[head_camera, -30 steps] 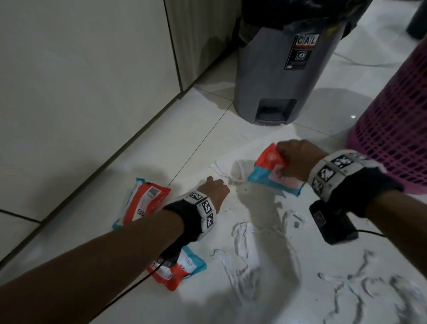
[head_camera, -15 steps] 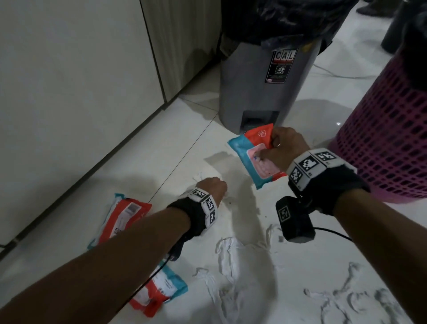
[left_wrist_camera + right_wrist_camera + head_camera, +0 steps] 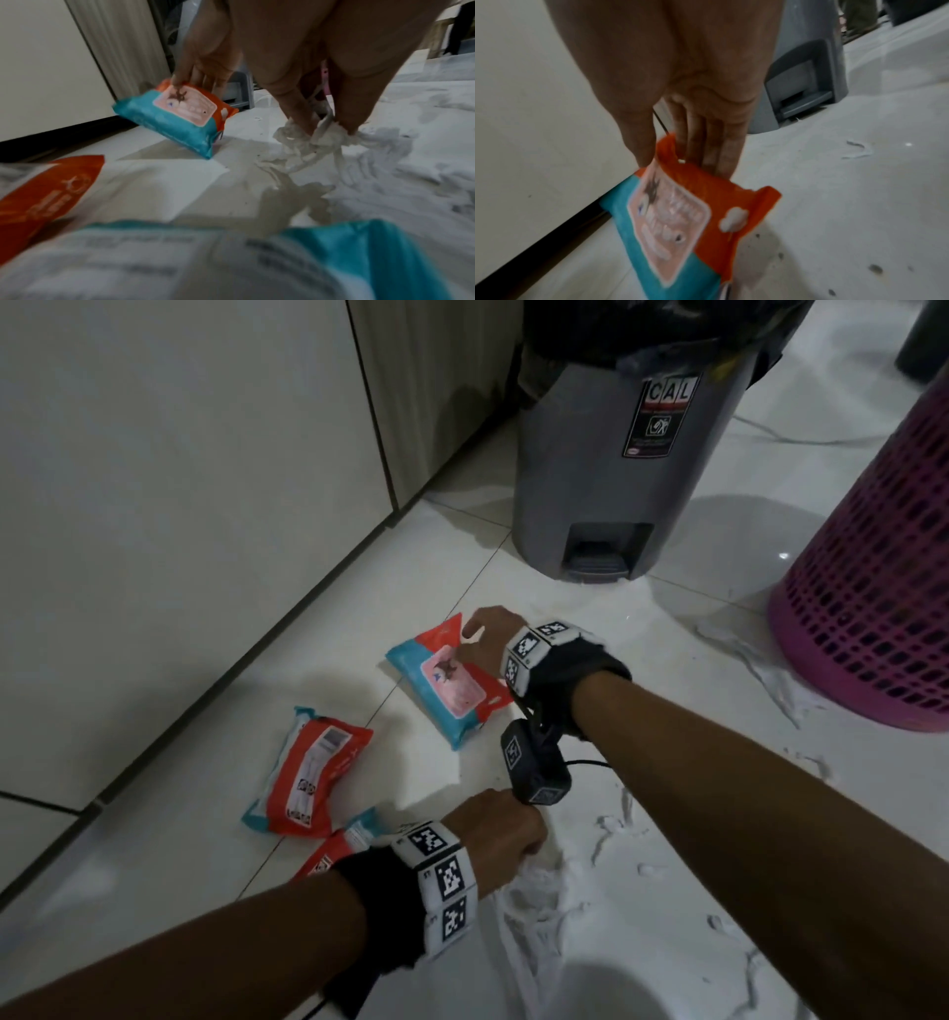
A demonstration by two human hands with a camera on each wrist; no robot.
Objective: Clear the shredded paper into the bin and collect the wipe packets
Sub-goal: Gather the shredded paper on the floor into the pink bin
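My right hand (image 3: 475, 642) pinches the orange end of a teal-and-orange wipe packet (image 3: 447, 690) between thumb and fingers (image 3: 706, 154). The packet (image 3: 693, 223) hangs tilted, and its lower corner (image 3: 205, 154) touches the floor. A second packet (image 3: 308, 778) lies to its left, and a third packet (image 3: 334, 852) is half hidden under my left wrist. My left hand (image 3: 513, 834) grips a bunch of white shredded paper (image 3: 321, 138) that trails onto the floor. More shredded paper (image 3: 544, 916) is strewn about me. The grey pedal bin (image 3: 616, 454) stands beyond, its top out of frame.
A pink mesh basket (image 3: 883, 588) stands at the right, with paper strips (image 3: 760, 675) beside its base. A white cabinet wall (image 3: 179, 505) runs along the left. A thin cable (image 3: 801, 436) lies on the tiles behind the bin.
My right hand has carried the packet left and down, from in front of the bin towards the two other packets. My left hand has drawn back with shredded paper in its grip.
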